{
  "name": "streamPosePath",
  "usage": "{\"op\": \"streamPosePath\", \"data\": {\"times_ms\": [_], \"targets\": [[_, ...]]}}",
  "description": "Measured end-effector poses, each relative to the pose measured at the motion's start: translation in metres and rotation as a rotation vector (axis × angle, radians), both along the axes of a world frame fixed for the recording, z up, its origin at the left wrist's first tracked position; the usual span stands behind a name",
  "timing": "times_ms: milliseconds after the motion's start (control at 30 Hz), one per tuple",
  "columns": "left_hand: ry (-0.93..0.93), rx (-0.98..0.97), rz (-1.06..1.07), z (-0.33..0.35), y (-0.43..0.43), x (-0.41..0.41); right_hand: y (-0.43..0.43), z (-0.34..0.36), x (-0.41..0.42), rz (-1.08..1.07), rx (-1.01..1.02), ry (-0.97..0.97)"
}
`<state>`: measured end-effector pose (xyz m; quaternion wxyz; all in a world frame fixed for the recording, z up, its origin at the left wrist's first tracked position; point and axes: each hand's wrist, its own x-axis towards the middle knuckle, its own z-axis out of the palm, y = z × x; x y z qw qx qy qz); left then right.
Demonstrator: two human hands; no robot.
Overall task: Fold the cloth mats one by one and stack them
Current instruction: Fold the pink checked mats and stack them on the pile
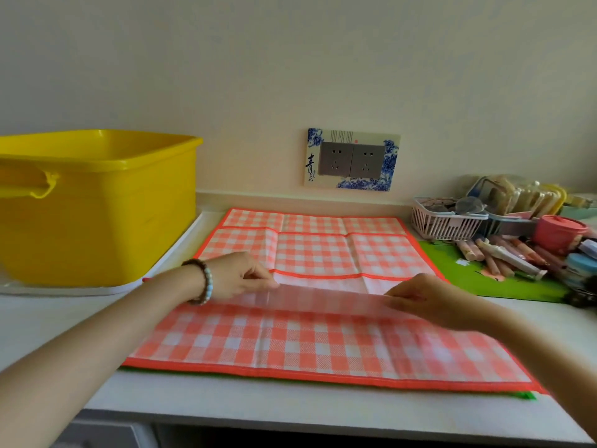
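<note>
An orange-and-white checked cloth mat (pixel 316 250) with an orange border lies spread on the white counter. Its near part is folded over, pale underside up, with the fold's edge running across the middle. My left hand (pixel 240 274), with a bead bracelet on the wrist, pinches that folded edge at the left. On the right, my right hand (pixel 423 297) pinches the same edge. A green mat (pixel 504 279) lies under the checked one, showing at the right and along the near edge.
A big yellow plastic tub (pixel 97 205) stands on a white tray (pixel 174 253) at the left. At the right are a small basket (pixel 445 221), a pink lidded pot (pixel 560 231) and several tubes. A double wall socket (pixel 352 160) is behind.
</note>
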<state>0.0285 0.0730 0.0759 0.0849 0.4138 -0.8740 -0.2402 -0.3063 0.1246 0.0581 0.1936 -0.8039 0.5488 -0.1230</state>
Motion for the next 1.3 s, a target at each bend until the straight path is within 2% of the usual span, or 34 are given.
{"op": "streamPosePath", "data": {"times_ms": [67, 200, 300, 367, 433, 500, 600, 667, 733, 1000, 1300], "targets": [[-0.042, 0.071, -0.009, 0.014, -0.002, 0.003, 0.006, 0.022, -0.001, 0.064, 0.112, 0.03], [-0.086, 0.002, 0.052, 0.044, -0.009, 0.002, 0.01, 0.065, 0.001, 0.087, 0.183, 0.011], [0.026, -0.174, 0.17, 0.06, -0.016, -0.006, -0.008, 0.082, 0.0, 0.018, -0.039, 0.025], [0.051, -0.389, 0.224, 0.06, -0.022, -0.013, -0.025, 0.085, 0.002, -0.032, -0.225, 0.085], [0.104, -0.553, 0.209, 0.053, -0.021, -0.023, -0.041, 0.081, 0.006, -0.077, -0.303, 0.091], [0.188, -0.639, 0.131, 0.044, -0.018, -0.03, -0.059, 0.069, 0.008, -0.112, -0.301, 0.099], [0.131, -0.54, 0.053, 0.022, -0.02, -0.034, -0.082, 0.045, 0.011, -0.168, -0.315, 0.153], [0.016, -0.421, 0.041, 0.006, -0.024, -0.035, -0.094, 0.03, 0.013, -0.215, -0.327, 0.157], [-0.089, -0.407, 0.048, -0.007, -0.027, -0.037, -0.104, 0.015, 0.015, -0.254, -0.3, 0.124], [-0.226, -0.272, 0.106, -0.043, -0.053, -0.043, -0.145, -0.037, 0.015, -0.419, -0.299, 0.052], [-0.32, -0.209, 0.11, -0.07, -0.069, -0.051, -0.152, -0.044, 0.021, -0.457, -0.415, 0.078]]}}
